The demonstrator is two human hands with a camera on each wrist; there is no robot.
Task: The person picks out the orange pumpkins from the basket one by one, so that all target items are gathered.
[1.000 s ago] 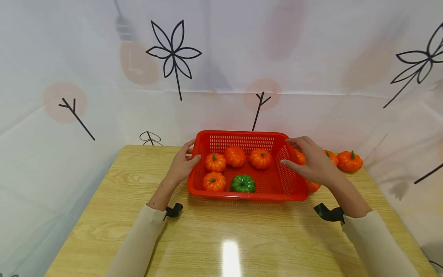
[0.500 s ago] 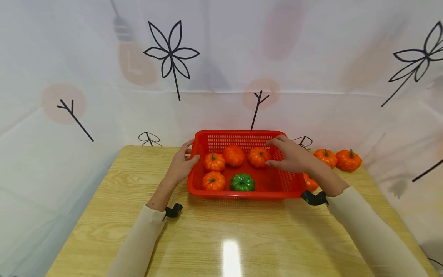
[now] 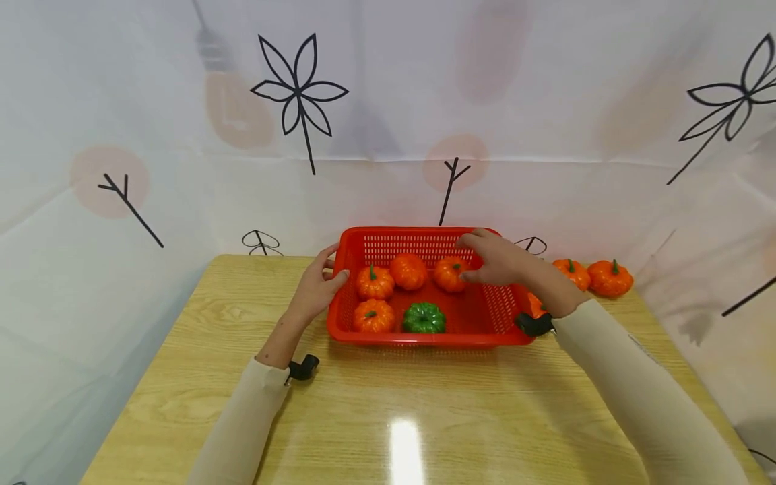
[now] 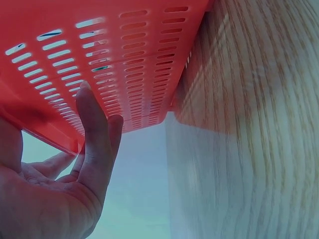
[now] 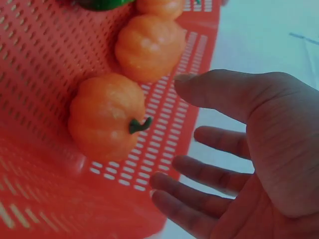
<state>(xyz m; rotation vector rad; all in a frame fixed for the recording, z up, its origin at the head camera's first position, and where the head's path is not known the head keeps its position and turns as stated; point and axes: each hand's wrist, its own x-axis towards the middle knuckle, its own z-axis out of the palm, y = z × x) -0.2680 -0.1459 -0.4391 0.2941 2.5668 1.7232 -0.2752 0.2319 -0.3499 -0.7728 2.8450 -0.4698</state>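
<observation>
A red plastic basket with slotted walls sits on the table. My left hand holds its left rim, thumb over the edge and fingers against the outer wall. Inside are several small orange pumpkins and one green pumpkin. Reaching over the right side of the basket, my right hand has its fingers spread around the rightmost orange pumpkin. The right wrist view shows a gap between those fingers and that pumpkin, whose green stem points toward the hand.
To the right of the basket lie more orange pumpkins: one at the far right, one beside it and one partly hidden by the right wrist. A printed cloth hangs behind the wooden table.
My right hand has moved left from the basket's right rim to the rightmost pumpkin inside. My left hand stays at the left rim, and the basket has not visibly moved.
</observation>
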